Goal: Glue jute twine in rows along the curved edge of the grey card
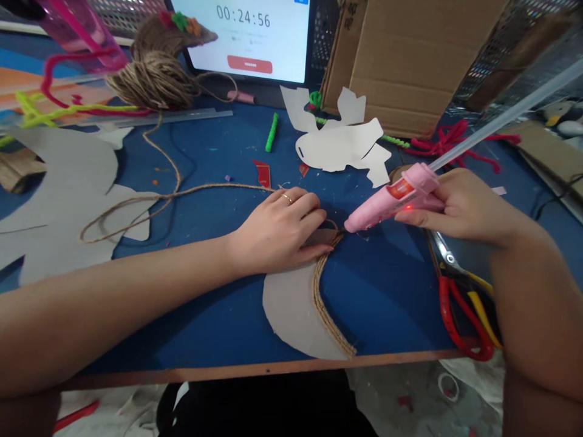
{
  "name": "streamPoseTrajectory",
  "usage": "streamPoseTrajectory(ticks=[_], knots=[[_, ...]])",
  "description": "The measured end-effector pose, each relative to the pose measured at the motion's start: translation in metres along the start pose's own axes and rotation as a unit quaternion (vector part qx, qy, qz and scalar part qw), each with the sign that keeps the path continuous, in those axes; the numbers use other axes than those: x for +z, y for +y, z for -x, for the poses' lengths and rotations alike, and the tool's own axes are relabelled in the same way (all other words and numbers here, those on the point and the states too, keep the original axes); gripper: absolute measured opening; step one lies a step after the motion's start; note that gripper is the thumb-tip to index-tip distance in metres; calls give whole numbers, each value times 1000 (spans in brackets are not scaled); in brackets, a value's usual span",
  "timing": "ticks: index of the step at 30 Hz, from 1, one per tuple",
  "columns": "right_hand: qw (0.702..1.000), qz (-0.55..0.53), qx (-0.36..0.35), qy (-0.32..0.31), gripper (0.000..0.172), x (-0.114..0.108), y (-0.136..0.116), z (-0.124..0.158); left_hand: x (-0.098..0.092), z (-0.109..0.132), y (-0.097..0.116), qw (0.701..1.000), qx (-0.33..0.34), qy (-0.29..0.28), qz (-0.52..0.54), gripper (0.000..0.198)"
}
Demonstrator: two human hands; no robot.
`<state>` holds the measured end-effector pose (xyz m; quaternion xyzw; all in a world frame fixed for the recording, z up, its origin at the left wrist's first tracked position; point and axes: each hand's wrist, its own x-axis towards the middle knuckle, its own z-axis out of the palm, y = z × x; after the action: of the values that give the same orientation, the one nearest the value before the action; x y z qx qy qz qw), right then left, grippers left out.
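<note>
Nearest the camera, the bare left forearm (104, 303) crosses the blue-topped bench (387, 303) from 8 o'clock. The left hand (276, 233) lies open, its fingers resting on a grey card crescent (291, 309) at 6 o'clock, edged with a ribbed strip of corrugated cardboard (324, 303). The piece looks light and fairly stiff, best steadied flat at its wide middle, as the narrow strip could crush or peel. Thin brown jute twine (218, 189) trails left of the hand. At 3 o'clock, the right hand (460, 203) clenches a pink plastic hot glue gun (392, 200), its nozzle just beside the strip's upper end, above red-and-yellow-handled scissors (464, 309).
</note>
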<state>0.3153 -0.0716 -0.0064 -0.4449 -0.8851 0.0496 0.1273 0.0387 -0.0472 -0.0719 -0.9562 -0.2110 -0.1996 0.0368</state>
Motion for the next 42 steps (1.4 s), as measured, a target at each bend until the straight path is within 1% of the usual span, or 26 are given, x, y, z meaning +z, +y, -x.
streamPoseTrajectory(ticks=[3,8,12,17,23,29,36,42], knots=[[999,35,2,-12,59,-5,-4,-5,0,0,0,1000,-2,1,-3,40],[994,108,-7,-8,62,-13,-10,-10,1,0,1,1000,-2,9,-11,42],[991,136,-6,-11,62,-15,-11,-10,1,-1,1,1000,-2,8,-9,41],[989,146,-5,-15,61,-17,-13,-8,1,-2,1,1000,-2,-3,-1,42],[991,127,-6,-27,61,-16,-16,-12,1,0,0,1000,-3,-6,-1,43],[988,153,-9,-35,64,-18,-18,-15,0,0,1,1000,-4,-13,0,43],[983,174,7,-52,66,-22,-15,-15,0,-1,1,1000,-4,-3,-7,42],[986,158,16,-45,64,-21,-13,-14,1,0,1,1000,-4,-1,-3,42]])
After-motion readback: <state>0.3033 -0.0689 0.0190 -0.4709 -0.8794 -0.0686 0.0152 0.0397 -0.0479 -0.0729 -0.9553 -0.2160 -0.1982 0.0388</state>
